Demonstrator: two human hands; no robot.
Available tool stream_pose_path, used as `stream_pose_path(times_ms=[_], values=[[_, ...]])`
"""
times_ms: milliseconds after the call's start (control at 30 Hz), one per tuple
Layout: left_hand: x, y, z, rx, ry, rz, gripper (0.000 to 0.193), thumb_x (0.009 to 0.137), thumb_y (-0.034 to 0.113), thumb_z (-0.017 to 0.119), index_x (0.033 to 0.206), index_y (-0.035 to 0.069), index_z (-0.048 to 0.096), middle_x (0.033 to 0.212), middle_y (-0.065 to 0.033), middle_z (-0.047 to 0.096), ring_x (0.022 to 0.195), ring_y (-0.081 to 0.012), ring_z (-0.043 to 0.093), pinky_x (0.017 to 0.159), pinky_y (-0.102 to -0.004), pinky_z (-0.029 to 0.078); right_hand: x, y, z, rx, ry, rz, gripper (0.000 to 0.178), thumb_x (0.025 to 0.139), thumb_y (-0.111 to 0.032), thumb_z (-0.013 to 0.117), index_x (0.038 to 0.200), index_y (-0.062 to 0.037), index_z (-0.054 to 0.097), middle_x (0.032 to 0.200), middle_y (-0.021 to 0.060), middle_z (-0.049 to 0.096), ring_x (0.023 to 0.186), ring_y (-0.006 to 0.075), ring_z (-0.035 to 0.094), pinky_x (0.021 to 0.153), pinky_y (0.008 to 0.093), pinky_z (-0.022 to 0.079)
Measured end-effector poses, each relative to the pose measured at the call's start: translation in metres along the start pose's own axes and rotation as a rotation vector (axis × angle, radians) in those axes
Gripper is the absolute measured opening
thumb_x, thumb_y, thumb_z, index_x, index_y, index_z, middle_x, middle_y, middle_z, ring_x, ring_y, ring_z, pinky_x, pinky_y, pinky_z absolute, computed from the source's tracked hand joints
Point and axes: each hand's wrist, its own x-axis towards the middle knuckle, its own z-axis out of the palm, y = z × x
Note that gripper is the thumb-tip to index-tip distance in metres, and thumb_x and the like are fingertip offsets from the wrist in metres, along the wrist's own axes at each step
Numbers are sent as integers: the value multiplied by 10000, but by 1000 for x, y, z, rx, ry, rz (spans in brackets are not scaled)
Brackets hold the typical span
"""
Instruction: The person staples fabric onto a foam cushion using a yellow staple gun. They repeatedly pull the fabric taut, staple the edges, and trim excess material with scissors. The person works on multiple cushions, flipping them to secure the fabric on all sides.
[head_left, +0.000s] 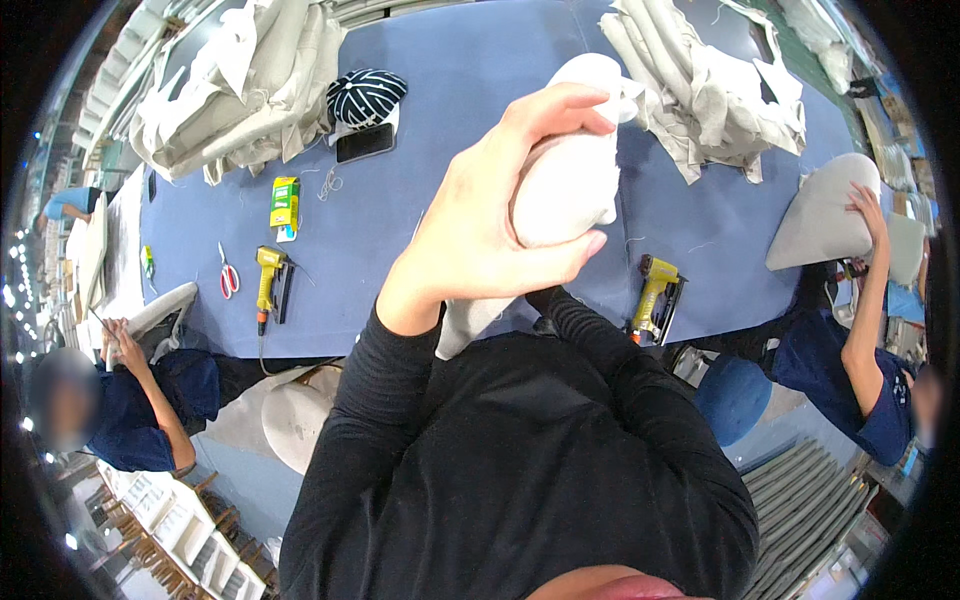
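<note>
Holding the pale bundle up close works best with the load spread between both sides, and the left hand seems well placed for that: its grip is wrapped around the bundle, fingers over the top, thumb below. The bundle is raised above the near part of the desk, in front of the chest. It looks soft, so even, light pressure should hold it without creasing the cloth. A pale flap shows under the wrist; keeping it from snagging seems wise, though I cannot tell whether it belongs to the bundle. The right hand is hidden behind the bundle and left hand, so I cannot tell the state of its grip; only its sleeve shows.

Counting what lies on the desk: two yellow staple guns, a left one and a right one; two cloth heaps, one at left and one at right; one pair of scissors; one green-yellow box; one striped cap; and, touching or just beside it, one phone.
</note>
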Motion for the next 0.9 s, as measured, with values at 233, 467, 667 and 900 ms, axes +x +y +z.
stream_pose_path(times_ms=[233, 467, 667, 900], values=[[-35, 9, -1, -4, 12, 26, 903, 724, 172, 886, 1549, 16, 553, 1430, -169, 701, 1342, -287, 676, 1184, -430, 492, -5, 20, -3, 158, -250, -104, 461, 1039, -273, 641, 1453, -68, 630, 1315, 228, 755, 1246, 416, 716, 1033, 545, 582], [-44, 12, 0, -3, 74, 33, 798, 725, 108, 866, 1481, 57, 616, 1410, -132, 708, 1333, -313, 685, 1159, -434, 515, -81, 104, -141, 528, 170, 78, 432, 1007, -9, 596, 1430, -90, 623, 895, 142, 794, 844, 297, 786, 797, 424, 609], [-13, 20, 39, 14, 13, 61, 814, 705, 80, 875, 1476, 75, 615, 1385, -134, 709, 1316, -354, 676, 1142, -448, 523, -160, -16, -453, 583, 684, 52, 139, 1085, -110, 739, 1124, -2, 816, 1087, 51, 790, 892, 79, 645, 767, 243, 492], [7, 15, 74, 25, -7, 67, 852, 699, 69, 874, 1507, 92, 601, 1341, -129, 716, 1294, -360, 654, 1155, -465, 487, -173, -109, -518, -100, 741, -183, 214, 872, -18, 822, 1078, -76, 837, 957, 105, 775, 793, 281, 736, 717, 386, 585]])
